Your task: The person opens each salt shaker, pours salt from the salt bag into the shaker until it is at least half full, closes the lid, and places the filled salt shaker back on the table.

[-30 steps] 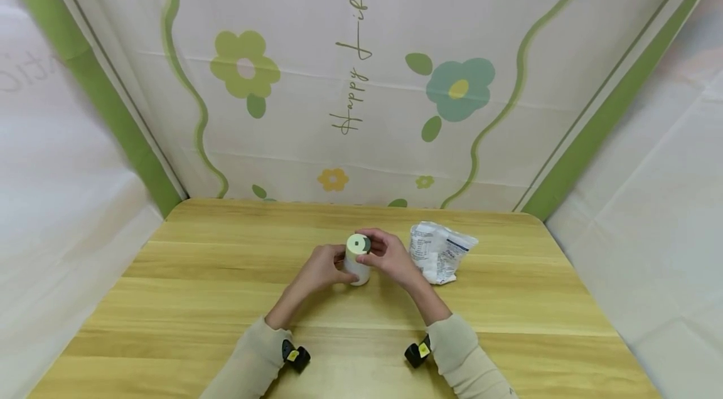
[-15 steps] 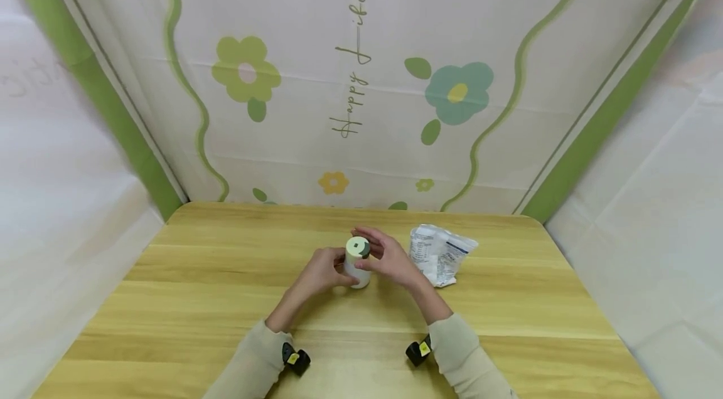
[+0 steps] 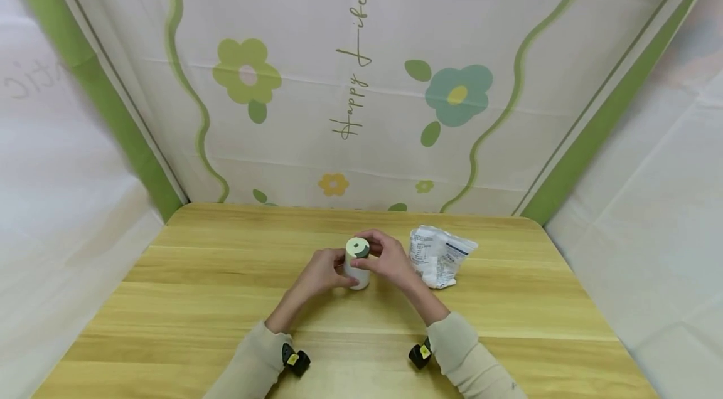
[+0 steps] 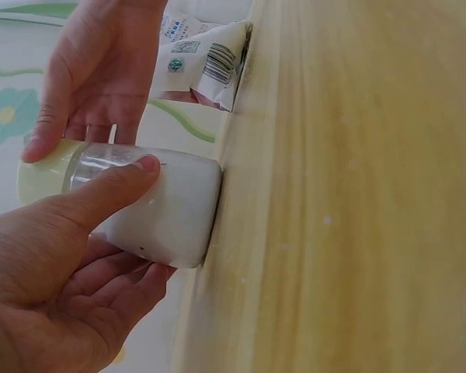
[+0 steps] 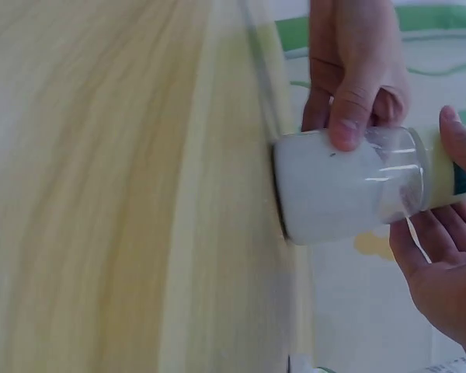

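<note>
A clear seasoning jar (image 3: pixel 360 278) filled with white powder stands upright on the table, near the middle. Its lid (image 3: pixel 354 244) is pale yellow-green with a dark green section facing front right. My left hand (image 3: pixel 321 271) grips the jar's body, thumb across the front and fingers behind, as the left wrist view shows on the jar (image 4: pixel 182 206). With thumb and fingers, my right hand (image 3: pixel 390 258) holds the lid from the right. In the right wrist view, powder fills most of the jar (image 5: pixel 326 190), leaving a clear band below the lid (image 5: pixel 439 167).
A crumpled white printed bag (image 3: pixel 437 256) stands just right of my right hand. The wooden table (image 3: pixel 214 273) ends at a flowered fabric wall (image 3: pixel 294 135), with white fabric on both sides. A small black camera sits at each wrist.
My right hand has turned the lid clockwise as seen from above, its dark green section shifting from the right toward the front. The left hand and jar body stay in place.
</note>
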`<action>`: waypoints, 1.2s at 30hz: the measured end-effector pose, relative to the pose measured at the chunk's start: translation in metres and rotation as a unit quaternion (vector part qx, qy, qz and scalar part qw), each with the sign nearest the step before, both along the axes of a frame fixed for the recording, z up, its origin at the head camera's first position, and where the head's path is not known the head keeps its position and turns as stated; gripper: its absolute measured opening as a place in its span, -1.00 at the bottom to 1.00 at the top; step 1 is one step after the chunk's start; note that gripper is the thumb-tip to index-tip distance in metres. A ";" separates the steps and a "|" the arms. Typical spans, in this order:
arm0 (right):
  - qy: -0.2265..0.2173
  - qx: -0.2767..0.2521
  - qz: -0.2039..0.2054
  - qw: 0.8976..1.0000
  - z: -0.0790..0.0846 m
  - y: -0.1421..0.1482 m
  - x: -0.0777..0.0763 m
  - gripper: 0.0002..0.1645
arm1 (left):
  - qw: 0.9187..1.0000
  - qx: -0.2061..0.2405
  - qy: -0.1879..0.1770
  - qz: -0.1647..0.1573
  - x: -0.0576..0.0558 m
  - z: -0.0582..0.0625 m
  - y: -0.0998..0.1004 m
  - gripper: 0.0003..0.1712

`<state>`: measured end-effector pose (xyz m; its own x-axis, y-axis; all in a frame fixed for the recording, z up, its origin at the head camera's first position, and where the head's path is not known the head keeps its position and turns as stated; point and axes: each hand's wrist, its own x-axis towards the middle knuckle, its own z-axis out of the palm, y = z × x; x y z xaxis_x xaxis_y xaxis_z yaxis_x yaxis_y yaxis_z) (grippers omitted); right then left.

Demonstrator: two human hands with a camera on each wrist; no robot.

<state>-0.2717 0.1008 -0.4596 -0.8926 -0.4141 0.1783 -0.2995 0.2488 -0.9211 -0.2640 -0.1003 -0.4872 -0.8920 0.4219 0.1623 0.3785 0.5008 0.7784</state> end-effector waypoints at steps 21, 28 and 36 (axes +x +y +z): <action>0.017 0.008 0.033 0.999 -0.003 0.004 0.001 -0.30 | 1.000 -0.001 -0.001 0.001 0.000 0.000 0.001 -0.50; -0.009 -0.017 0.094 0.995 -0.006 0.010 -0.006 -0.23 | 1.000 -0.002 -0.004 0.000 -0.001 -0.001 0.001 -0.49; -0.007 -0.002 0.055 0.998 -0.008 0.009 -0.004 -0.33 | 1.000 0.002 -0.003 -0.003 0.000 0.000 0.000 -0.48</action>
